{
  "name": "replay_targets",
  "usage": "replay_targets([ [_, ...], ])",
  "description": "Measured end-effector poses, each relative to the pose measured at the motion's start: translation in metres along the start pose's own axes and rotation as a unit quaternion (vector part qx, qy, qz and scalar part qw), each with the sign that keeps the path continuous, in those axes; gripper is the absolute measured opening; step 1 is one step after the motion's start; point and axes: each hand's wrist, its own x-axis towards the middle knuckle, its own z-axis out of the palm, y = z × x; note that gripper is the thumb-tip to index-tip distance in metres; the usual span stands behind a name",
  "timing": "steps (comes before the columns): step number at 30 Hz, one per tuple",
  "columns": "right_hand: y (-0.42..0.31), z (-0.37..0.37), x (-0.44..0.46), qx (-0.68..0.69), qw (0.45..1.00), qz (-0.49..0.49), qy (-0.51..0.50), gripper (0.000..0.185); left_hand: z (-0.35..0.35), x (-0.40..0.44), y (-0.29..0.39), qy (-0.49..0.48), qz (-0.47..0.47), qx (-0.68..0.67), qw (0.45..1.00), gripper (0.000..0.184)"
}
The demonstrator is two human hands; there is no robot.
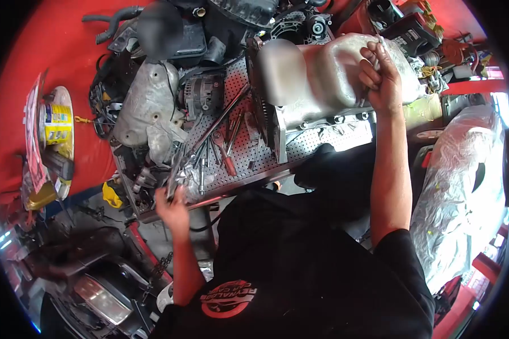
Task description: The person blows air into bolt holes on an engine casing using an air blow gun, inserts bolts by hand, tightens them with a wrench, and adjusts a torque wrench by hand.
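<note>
My left hand (173, 210) is at the front left of the perforated metal bench. Its fingers are closed around a long metal tool (175, 172), blurred, so its exact kind does not show. Beside it lie a crumpled clear plastic bag (193, 182) and several hand tools, among them a screwdriver with a red handle (228, 164). Over the silver metal engine cover (342, 68) I hold up my right hand (382, 79), fingers curled in a pinch. A small pale piece (382, 42) pokes out above the fingertips, too small to name.
An alternator (201, 93) and a grey heat shield (147, 104) lie on the bench (240, 169). Black hoses and housings crowd its back. A plastic-wrapped part (461, 186) stands at right, a reel with a yellow label (57, 124) hangs at left, and a headlight (103, 296) sits below.
</note>
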Motion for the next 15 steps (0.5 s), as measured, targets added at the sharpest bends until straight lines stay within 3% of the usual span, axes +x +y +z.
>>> replay_targets([
  [1,0.003,0.003,-0.004,0.008,1.0,-0.001,-0.001,0.024,-0.018,-0.007,0.047,0.024,-0.032,0.014,0.999,0.017],
  [2,0.006,0.005,-0.006,-0.103,0.994,-0.004,-0.031,0.021,-0.035,-0.012,0.095,0.052,-0.063,0.027,0.996,0.017],
  [3,0.011,0.01,-0.01,-0.212,0.976,-0.007,-0.059,0.019,-0.055,-0.012,0.134,0.027,-0.018,0.037,0.999,0.017],
  [4,0.02,0.062,-0.033,-0.336,0.937,-0.094,-0.025,0.019,-0.074,-0.013,0.169,0.001,0.024,0.05,0.998,0.017],
  [5,0.026,0.089,-0.054,-0.356,0.925,-0.072,-0.11,0.028,-0.087,-0.016,0.204,-0.023,0.07,0.063,0.995,0.019],
  [7,0.041,0.153,-0.104,-0.484,0.819,-0.216,-0.221,0.035,-0.094,-0.023,0.269,-0.051,0.162,0.1,0.98,0.025],
  [8,0.052,0.178,-0.122,-0.532,0.763,-0.282,-0.235,0.039,-0.089,-0.024,0.297,-0.058,0.206,0.123,0.969,0.029],
  [9,0.062,0.197,-0.134,-0.541,0.753,-0.303,-0.219,0.042,-0.091,-0.022,0.319,-0.088,0.227,0.157,0.957,0.033],
  [11,0.076,0.21,-0.138,-0.513,0.781,-0.31,-0.172,0.04,-0.077,-0.02,0.352,-0.123,0.235,0.197,0.944,0.039],
  [13,0.087,0.205,-0.128,-0.445,0.839,-0.29,-0.117,0.042,-0.059,-0.015,0.364,-0.148,0.236,0.214,0.936,0.032],
  [15,0.095,0.196,-0.131,-0.438,0.846,-0.291,-0.087,0.039,-0.048,-0.012,0.369,-0.184,0.22,0.235,0.929,0.029],
])
